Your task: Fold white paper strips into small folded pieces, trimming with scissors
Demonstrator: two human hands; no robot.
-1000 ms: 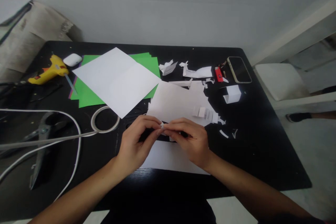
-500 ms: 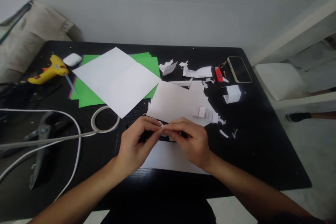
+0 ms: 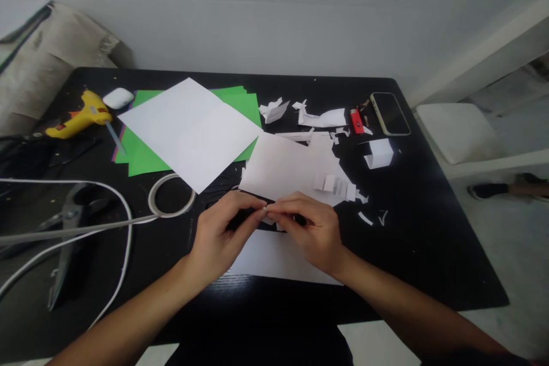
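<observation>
Between the fingertips of my left hand (image 3: 229,227) and my right hand (image 3: 309,227) is a small piece of white paper (image 3: 265,209). Both hands pinch it, thumb against forefinger, and most of it is hidden by the fingers. They hover over the gap between two white sheets: a near sheet (image 3: 278,260) under my wrists and a cut sheet (image 3: 283,167) just beyond my fingers. On the cut sheet's right part stand small folded paper pieces (image 3: 329,183).
A yellow glue gun (image 3: 88,114), a white case (image 3: 118,98), green sheets (image 3: 148,154) and a white square sheet (image 3: 189,131) lie left. Pliers (image 3: 68,240) and white cable (image 3: 128,240) are nearer. Paper scraps (image 3: 323,118), a red lighter (image 3: 356,121) and a phone (image 3: 390,114) lie right.
My hands stay nearly in place, with the fingertips slightly closer together. Less of the small paper piece shows between them. At the far right, a person's foot has shifted.
</observation>
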